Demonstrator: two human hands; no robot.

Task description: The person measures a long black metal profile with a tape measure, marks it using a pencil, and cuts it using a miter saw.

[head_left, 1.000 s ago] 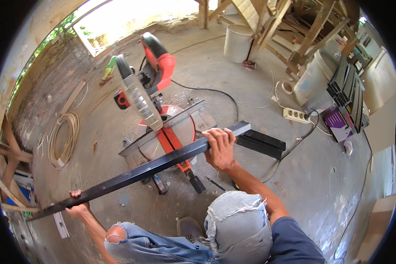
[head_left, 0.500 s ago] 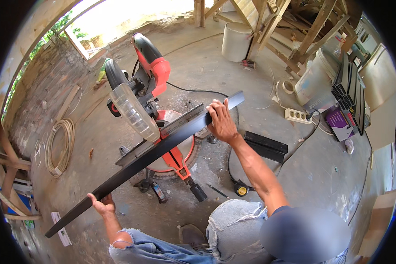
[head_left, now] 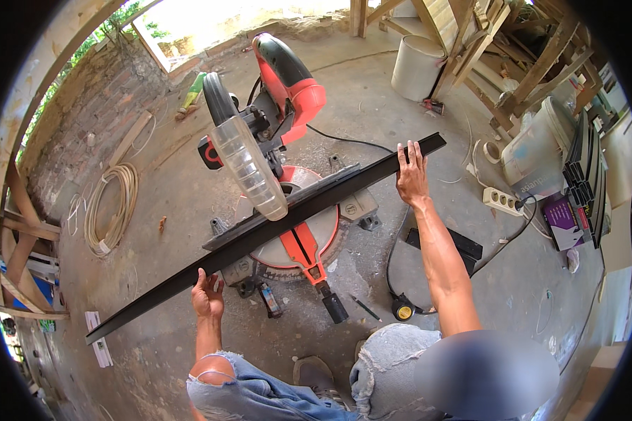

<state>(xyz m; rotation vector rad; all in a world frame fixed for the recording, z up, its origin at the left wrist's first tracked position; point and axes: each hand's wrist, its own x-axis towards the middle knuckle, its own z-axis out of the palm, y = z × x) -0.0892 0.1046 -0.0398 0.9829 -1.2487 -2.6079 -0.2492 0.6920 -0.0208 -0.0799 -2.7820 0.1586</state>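
Note:
A long black profile bar (head_left: pixel 158 299) lies slantwise across the red and black mitre saw (head_left: pixel 288 105), along its fence (head_left: pixel 214 242). The bar's lower left part reaches out past the saw above the floor. My left hand (head_left: pixel 208 296) grips its near edge just left of the saw base, thumb and fingers closed about it. Near its upper right end my right hand (head_left: pixel 412 175) is closed over it, fingers laid across the top and the thumb hidden. The saw head is raised, and its clear blade guard (head_left: pixel 249 168) hangs right over the bar.
On the floor near the saw are a short black profile piece (head_left: pixel 463 252), a tape measure (head_left: pixel 402 309), a pencil (head_left: pixel 367 309) and a small box (head_left: pixel 269 299). A power strip (head_left: pixel 502 201), white buckets (head_left: pixel 418 67) and stacked black profiles (head_left: pixel 584 182) stand right. Coiled cable (head_left: pixel 111 210) lies left.
The bar has turned to show its ridged side and rests closer along the fence. My left hand has slid up along it toward the saw. The whole view has shifted somewhat.

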